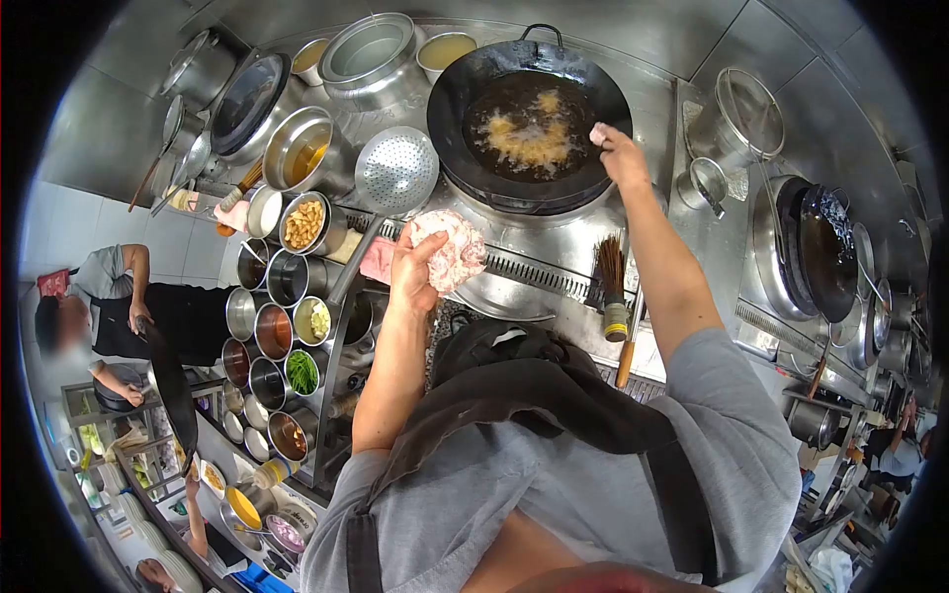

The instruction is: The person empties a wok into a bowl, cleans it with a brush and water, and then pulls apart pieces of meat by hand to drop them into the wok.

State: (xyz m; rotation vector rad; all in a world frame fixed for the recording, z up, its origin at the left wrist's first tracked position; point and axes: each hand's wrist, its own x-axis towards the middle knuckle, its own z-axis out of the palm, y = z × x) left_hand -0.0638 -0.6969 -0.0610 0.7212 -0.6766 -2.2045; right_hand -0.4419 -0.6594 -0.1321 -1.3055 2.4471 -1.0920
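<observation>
My left hand (417, 269) is closed on a clump of raw, pale pink meat (457, 249), its thumb lying across the top; whatever supports the clump underneath is hidden. At the right rim of a black wok (455, 109), my right hand (625, 158) pinches a small piece of raw meat (599, 133). Dark oil (489, 94) fills the bottom of the wok. Golden pieces (529, 141) bubble in it. A perforated metal strainer (397, 170) lies just left of the wok, its long handle running down past my left forearm.
Metal pots (306, 148) and several seasoning containers (272, 326) crowd the left side. A bamboo brush (613, 287) stands below the wok at right. A second wok (825, 252) is farther right. At left, a co-worker (119, 306) holds a dark pan (170, 385).
</observation>
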